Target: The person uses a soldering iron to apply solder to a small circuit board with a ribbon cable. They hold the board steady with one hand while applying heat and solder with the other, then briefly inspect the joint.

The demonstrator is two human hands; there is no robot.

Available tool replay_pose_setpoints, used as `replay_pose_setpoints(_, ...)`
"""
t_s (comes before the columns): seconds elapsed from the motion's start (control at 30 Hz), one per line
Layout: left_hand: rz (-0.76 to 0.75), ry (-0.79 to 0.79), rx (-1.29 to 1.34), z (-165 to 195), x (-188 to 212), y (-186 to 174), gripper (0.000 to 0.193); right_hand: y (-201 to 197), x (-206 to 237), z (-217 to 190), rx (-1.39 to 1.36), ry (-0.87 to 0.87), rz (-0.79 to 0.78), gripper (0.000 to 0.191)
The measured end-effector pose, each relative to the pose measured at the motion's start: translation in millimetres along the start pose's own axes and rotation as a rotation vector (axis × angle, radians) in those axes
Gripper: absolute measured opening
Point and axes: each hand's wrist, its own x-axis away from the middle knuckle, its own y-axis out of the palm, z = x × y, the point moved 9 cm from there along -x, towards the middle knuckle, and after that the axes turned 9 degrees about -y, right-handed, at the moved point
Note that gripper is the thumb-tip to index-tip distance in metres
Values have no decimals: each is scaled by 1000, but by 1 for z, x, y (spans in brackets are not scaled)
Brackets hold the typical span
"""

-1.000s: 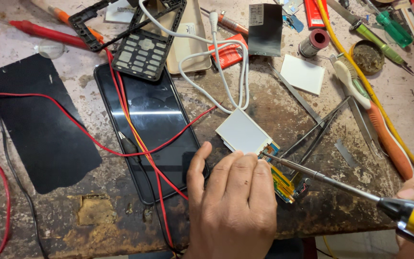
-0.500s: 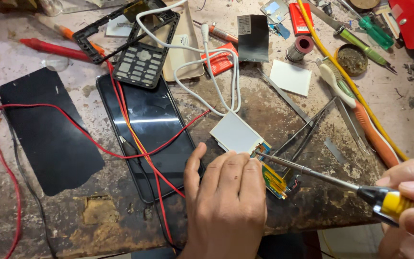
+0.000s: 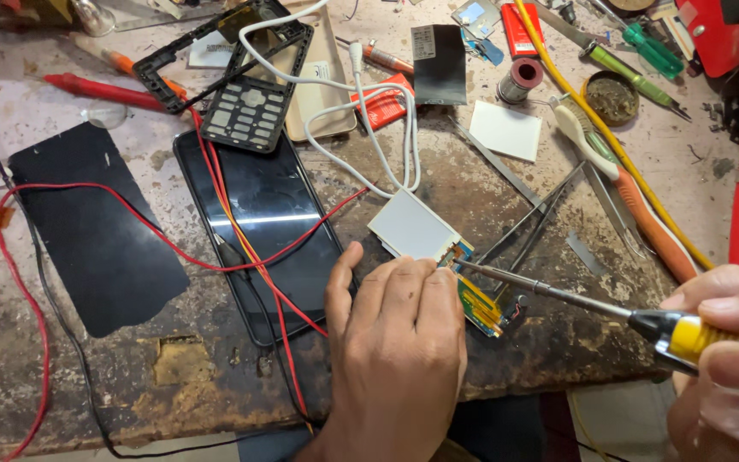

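The left hand [image 3: 395,359] reaches up from the lower edge of the head view, palm down, fingers held together and slightly curled, thumb spread out to the left. Its fingertips press on a small circuit board with blue, yellow and orange markings [image 3: 479,306], pinning it to the worn, stained brown wooden workbench [image 3: 215,376]; the hand covers the board's near part, so how much of it lies beneath cannot be told. The right hand [image 3: 729,359] enters from the lower right corner, fingers wrapped tight around the yellow-and-black handle of a thin metal-shafted soldering iron [image 3: 558,295]. The shaft slants up to the left and its tip meets the board's upper edge, just beside the left fingertips.

Touching the board on its far side lies a small white rectangular display panel [image 3: 412,227], tilted. To the left, a black glossy smartphone [image 3: 258,222] lies flat, crossed by thin red wires [image 3: 241,248]. Metal tweezers [image 3: 532,227] lie just right of the panel. Farther left sits a matte black rectangular sheet [image 3: 87,231]. Beyond the phone rest a grey keypad in a black frame [image 3: 245,111] and a looped white cable [image 3: 369,111]. At the far right, a round tin of solder paste [image 3: 611,97] sits near a green-handled screwdriver [image 3: 643,47].
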Motion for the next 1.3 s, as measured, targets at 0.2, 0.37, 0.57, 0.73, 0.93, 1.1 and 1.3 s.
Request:
replay_pose_setpoints(0.2, -19, 16, -17, 2, 0, -2, 9, 32, -38, -58, 74, 75, -13, 33)
replay_pose_setpoints(0.37, -29, 22, -3, 3, 0, -4, 9, 36, -42, -76, 151, 163, 110, 33)
replay_pose_setpoints(0.57, -37, 24, -16, 3, 1, -3, 7, 43, -32, -102, 76, 232, 255, 35)
replay_pose_setpoints(0.73, -33, 31, -14, 4, 2, -4, 9, 47, -16, -104, -33, 223, 383, 29)
replay_pose_setpoints(0.93, -24, 39, -19, 4, 3, -4, 10, 45, -22, -113, 31, 171, 359, 33)
replay_pose_setpoints(1.1, -38, 32, -18, 4, 3, -4, 9, 43, -29, -105, 36, 46, 352, 34)
replay_pose_setpoints(1.3, -32, 16, 13, 3, 4, -4, 12, 45, -33, -95, 105, -131, 379, 35)
